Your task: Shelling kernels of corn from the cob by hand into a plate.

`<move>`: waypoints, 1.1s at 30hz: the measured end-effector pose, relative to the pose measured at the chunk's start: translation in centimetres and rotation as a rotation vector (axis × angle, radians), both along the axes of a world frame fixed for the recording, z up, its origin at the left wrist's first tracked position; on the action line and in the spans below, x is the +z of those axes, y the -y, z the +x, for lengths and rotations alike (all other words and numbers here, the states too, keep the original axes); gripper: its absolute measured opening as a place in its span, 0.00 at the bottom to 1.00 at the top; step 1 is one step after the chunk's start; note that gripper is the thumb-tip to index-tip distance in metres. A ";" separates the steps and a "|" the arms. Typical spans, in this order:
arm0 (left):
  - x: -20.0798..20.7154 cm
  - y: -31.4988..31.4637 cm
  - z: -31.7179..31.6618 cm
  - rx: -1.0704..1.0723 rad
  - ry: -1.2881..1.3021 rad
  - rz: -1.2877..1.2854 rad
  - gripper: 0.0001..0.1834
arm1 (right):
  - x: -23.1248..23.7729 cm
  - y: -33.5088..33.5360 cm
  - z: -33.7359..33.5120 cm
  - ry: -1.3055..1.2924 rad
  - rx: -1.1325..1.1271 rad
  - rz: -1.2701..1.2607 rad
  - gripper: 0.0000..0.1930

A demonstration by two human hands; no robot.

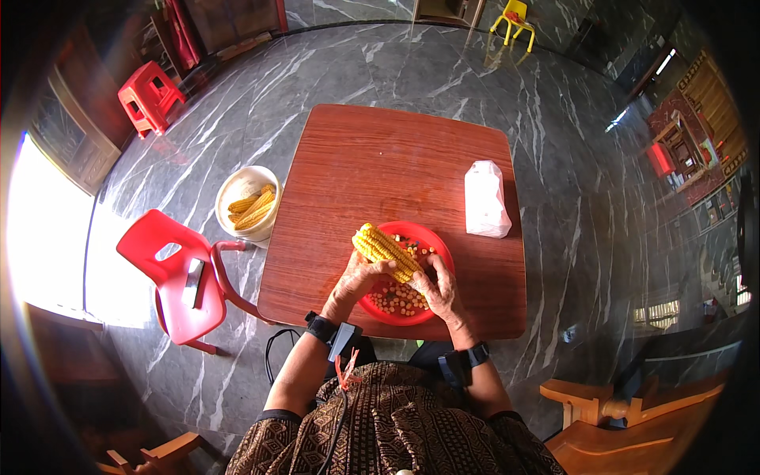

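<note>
Red plastic makes up the stool [146, 99] at the upper left and, nearer the table, a chair [188, 315] whose seat bears a dark and pale oblong object [192, 283] too small to make out. Just right of the chair, beside the table's left edge, stands a white bucket [225, 195] with several yellow cobs [255, 210] in it; whether they still carry kernels is unclear. Next comes the reddish wood-grain table [380, 154] on a dark, white-veined floor [396, 59]. Over its near side, the left hand [355, 279], a strapped device [343, 340] at its wrist, grasps a yellow corn cob [386, 253] from the left, thumb laid along it. This cob slants from upper left to lower right above a red basin [445, 247], its upper end reaching toward the basin's left rim. Loose kernels [396, 301] lie scattered inside, thickest at the near side. At the cob's lower right end, the right hand [442, 294] grips too, fingers bent against it, a black device [455, 368] strapped at the wrist. Farther right on the tabletop sits a white packet [486, 199]; a yellow chair [516, 22] stands beyond the table, and wooden furniture [617, 443] fills the lower right.
</note>
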State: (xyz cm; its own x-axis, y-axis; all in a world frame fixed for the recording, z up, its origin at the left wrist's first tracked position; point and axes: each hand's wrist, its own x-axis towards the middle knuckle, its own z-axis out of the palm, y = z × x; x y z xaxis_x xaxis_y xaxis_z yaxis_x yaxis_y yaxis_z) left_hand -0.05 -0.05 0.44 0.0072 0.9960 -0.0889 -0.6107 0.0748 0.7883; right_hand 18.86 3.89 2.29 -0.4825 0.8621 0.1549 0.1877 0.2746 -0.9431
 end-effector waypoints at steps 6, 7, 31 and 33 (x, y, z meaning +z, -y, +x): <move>0.3 -0.2 0.4 0.005 0.096 0.049 0.28 | -0.2 0.2 -0.1 0.028 -0.026 0.146 0.18; 0.2 -0.2 0.4 0.019 0.088 0.053 0.28 | -0.4 0.3 -0.1 0.029 -0.026 0.146 0.18; -0.9 -0.4 0.0 0.031 0.029 -0.022 0.25 | -1.2 0.2 0.2 0.012 0.009 0.155 0.20; -0.9 -0.4 0.1 0.028 0.035 -0.021 0.25 | -1.0 0.1 0.3 0.010 0.017 0.176 0.19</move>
